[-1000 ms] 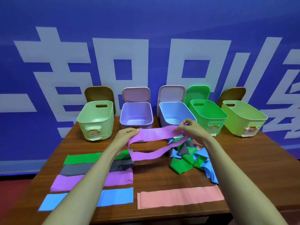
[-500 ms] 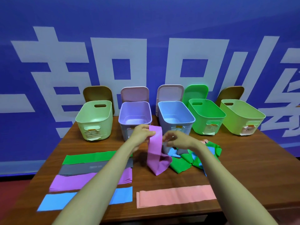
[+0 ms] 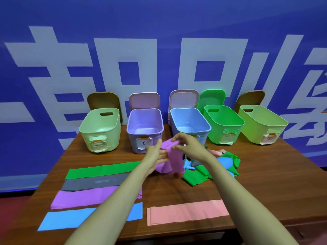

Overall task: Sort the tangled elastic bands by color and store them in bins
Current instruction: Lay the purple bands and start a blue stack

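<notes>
Band: wide purple elastic band hangs doubled between both hands, just above the wooden table and in front of the lilac plastic bin. Folding it this way probably makes it lie short and flat.
Left hand: left hand holds the band's side between thumb and fingers, steadying the fold.
Right hand: right hand pinches the top edge in its fingertips, apparently to line up the layers.
Tangle: knotted heap of green, blue, grey and pink bands lies just right of the hands, unsorted.
Rows: flat green band, grey band, purple stack, blue band and pink band lie one colour per row, likely staged for binning.
Bins: pale green bin, blue bin, green bin and yellow-green bin stand open along the back. Storing looks not yet begun.
</notes>
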{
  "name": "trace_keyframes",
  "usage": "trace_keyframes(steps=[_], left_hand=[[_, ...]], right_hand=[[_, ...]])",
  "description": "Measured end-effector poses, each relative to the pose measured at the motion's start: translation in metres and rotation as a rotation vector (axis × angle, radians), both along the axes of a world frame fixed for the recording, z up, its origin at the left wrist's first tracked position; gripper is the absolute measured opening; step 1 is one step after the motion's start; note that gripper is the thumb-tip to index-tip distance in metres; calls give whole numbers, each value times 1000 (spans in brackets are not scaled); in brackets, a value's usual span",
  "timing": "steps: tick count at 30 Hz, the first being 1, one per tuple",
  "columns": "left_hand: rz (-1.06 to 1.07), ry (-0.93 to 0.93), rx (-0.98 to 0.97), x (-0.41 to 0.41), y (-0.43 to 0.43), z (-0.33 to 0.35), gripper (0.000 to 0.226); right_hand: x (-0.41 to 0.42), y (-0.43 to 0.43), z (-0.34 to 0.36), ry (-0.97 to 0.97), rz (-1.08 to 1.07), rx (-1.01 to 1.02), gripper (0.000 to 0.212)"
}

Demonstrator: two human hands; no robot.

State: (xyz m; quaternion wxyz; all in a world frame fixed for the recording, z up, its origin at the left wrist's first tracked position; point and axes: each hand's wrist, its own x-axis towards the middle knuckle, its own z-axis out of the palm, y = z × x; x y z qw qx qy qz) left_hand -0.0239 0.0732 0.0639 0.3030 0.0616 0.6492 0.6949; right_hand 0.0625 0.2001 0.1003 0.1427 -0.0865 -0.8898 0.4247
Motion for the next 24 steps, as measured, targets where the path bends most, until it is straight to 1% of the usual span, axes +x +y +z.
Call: trace_keyframes(steps=[2, 4, 7, 8, 10, 11, 13, 14, 15, 18, 20, 22, 24], left_hand=[[37, 7, 96, 1, 0, -1, 58], [30, 79, 149, 0, -2, 1, 57], [-122, 268, 106, 3, -9, 13, 45], [-160, 310, 96, 3, -10, 17, 38], [-169, 381, 89, 5, -10, 26, 26], [-144, 442, 76, 5, -8, 28, 20], [-52, 647, -5, 2, -4, 35, 6], [9, 730, -32, -1, -3, 39, 4], [58, 764, -31, -4, -2, 44, 4], [99, 752, 70, -7, -1, 63, 12], [89, 718, 137, -7, -2, 73, 14], [26, 649, 203, -5, -4, 83, 20], [-76, 581, 245, -4, -5, 89, 30]], right_hand=[[-2, 1, 3, 17, -14, 116, 10], [-4, 2, 6, 30, -41, 245, 9], [-7, 4, 14, 37, -70, 349, 13], [-7, 5, 17, 44, -82, 353, 14], [-7, 5, 26, 92, -99, 322, 14], [-8, 5, 31, 134, -109, 295, 13], [-8, 4, 43, 205, -129, 242, 11], [-8, 4, 49, 228, -128, 220, 10], [-8, 4, 55, 240, -114, 203, 8], [-5, 5, 76, 233, -34, 183, 2], [-2, 5, 89, 242, -8, 168, 4], [-2, 3, 101, 281, -2, 162, 7], [-2, -1, 113, 304, 12, 162, 12]])
